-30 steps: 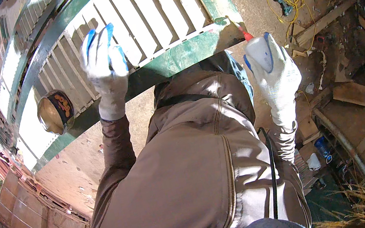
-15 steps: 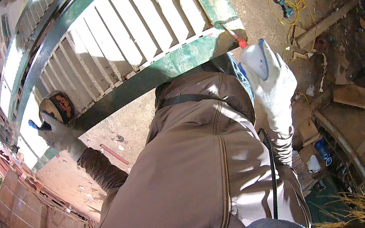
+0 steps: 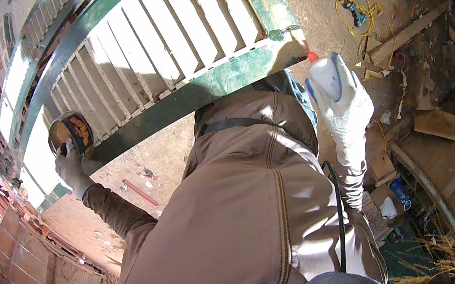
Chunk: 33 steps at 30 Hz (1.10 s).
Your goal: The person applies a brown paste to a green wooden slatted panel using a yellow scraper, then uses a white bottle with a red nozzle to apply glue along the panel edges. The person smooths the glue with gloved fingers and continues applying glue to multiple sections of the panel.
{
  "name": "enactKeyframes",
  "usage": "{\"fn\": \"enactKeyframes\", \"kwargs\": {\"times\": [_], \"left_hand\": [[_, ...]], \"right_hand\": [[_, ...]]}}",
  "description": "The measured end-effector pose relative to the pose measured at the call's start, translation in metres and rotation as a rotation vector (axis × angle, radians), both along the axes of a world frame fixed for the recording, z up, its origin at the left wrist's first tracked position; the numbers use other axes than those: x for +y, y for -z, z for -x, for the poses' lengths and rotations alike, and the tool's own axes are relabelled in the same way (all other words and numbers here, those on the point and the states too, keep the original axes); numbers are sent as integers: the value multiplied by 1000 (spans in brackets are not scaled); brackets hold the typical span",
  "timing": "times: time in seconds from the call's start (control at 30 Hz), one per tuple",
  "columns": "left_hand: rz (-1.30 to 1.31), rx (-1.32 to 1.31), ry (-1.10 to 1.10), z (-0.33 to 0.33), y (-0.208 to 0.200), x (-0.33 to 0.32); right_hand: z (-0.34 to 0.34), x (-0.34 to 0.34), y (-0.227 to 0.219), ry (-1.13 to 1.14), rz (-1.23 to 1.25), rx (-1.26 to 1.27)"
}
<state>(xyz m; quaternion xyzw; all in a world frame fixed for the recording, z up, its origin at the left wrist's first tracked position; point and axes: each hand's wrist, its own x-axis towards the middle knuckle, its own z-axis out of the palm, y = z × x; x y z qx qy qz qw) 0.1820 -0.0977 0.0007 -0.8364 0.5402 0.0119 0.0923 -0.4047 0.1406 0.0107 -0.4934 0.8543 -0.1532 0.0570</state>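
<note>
A green-painted wooden frame [image 3: 229, 78] with white louver slats [image 3: 149, 50] lies in front of me. My right hand [image 3: 350, 109], in a pale glove, is closed round a white squeeze bottle [image 3: 323, 79]. Its red nozzle [image 3: 311, 56] points at the frame's right-hand corner; whether the tip touches is too fine to tell. On the frame's left end sits a round tin [image 3: 81, 130], dark-sided with an orange picture. My gloved left hand [image 3: 70, 168] has its fingers bent against the tin's near rim; part of that grip is hidden.
More louvered green frames [image 3: 18, 114] are stacked at the far left. Yellow cord [image 3: 362, 11] coils on the ground at the right, by loose planks [image 3: 442, 127] and a curved pipe [image 3: 424, 169]. A reddish stick [image 3: 141, 192] lies below the frame. Flattened cardboard [image 3: 23, 254] is at lower left.
My left hand has closed in on the tin, its spread thumb drawn in. My right hand has shifted slightly right and down, taking the bottle's nozzle to the frame's outer corner.
</note>
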Motion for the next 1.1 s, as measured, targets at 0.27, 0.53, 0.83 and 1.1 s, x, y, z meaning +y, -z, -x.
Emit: {"fn": "enactKeyframes", "kwargs": {"times": [0.27,0.53,0.83,1.1], "left_hand": [[-80,-23,78,-16,18,-27],[-22,-57,102,-15,26,-35],[241,-151,470,-13,45,-39],[305,302,216,25,46,-36]], "right_hand": [[6,2,-3,128,1,-32],[16,6,4,232,86,-147],[28,2,11,234,154,-246],[33,-1,21,270,264,-461]]}}
